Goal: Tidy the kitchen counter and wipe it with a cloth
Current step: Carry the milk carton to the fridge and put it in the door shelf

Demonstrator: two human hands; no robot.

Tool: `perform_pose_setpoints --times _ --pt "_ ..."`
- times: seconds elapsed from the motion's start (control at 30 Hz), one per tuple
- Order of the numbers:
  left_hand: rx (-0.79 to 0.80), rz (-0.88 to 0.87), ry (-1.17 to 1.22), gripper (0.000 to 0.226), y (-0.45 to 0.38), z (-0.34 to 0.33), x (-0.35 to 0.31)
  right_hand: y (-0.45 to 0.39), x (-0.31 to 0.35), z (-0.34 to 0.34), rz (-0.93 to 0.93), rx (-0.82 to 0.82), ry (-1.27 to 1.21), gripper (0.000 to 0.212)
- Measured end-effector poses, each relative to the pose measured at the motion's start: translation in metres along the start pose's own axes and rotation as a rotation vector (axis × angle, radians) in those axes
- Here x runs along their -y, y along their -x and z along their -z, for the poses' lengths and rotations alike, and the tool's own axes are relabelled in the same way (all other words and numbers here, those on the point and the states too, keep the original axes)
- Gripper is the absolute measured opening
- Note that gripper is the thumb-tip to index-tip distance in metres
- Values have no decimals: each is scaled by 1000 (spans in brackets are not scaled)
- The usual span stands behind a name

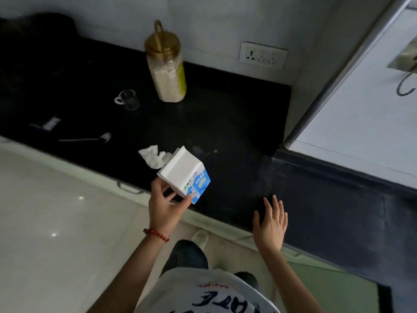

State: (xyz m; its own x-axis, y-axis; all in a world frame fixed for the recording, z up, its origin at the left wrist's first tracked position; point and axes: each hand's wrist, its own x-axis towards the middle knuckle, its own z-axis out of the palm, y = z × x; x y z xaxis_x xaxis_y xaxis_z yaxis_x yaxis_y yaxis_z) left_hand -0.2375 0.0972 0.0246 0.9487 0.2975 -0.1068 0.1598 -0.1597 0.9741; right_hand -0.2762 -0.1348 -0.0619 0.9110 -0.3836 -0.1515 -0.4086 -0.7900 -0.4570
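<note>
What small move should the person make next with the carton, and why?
Probably carry the carton off the counter: the left hand already grips it tilted at the front edge, and the crumpled tissue and spoon behind it remain.

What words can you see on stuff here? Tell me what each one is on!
Carton in the left hand: blue print and a small green logo, too blurred and tilted to read.
White shirt: dark letters seen upside down, maybe "ATE", partly cut off; small red letters above them, unreadable.
Jar: yellow label, no legible text.
</note>
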Motion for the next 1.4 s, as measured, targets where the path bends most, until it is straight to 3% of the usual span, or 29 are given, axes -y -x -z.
perform_pose_setpoints --times 0.13,0.27,0.37,0.43,0.57,0.7,0.9,1.13,1.4 --pt "-224 70 10 57 58 44 16 6 10 7 52 40 -43 51" --pt "-456 164 -9 58 111 98 38 38 48 -3 345 92 -202 48" --pt "-625 248 -24 57 152 142 57 75 77 -24 607 296 -175 56" --pt "-734 316 -32 57 180 169 71 93 97 -43 726 517 -113 46" --pt "-961 469 -59 58 238 220 102 119 130 -96 756 842 179 42" --pt "-1127 612 -53 57 290 268 137 147 168 -146 766 1019 480 44" --pt "-1220 704 -3 56 323 356 176 195 221 -209 768 1047 698 44" --pt "-1260 685 1 51 296 472 190 248 302 -268 752 1037 680 29" --pt "-1327 693 -24 57 240 602 210 298 429 -357 721 1122 649 34"
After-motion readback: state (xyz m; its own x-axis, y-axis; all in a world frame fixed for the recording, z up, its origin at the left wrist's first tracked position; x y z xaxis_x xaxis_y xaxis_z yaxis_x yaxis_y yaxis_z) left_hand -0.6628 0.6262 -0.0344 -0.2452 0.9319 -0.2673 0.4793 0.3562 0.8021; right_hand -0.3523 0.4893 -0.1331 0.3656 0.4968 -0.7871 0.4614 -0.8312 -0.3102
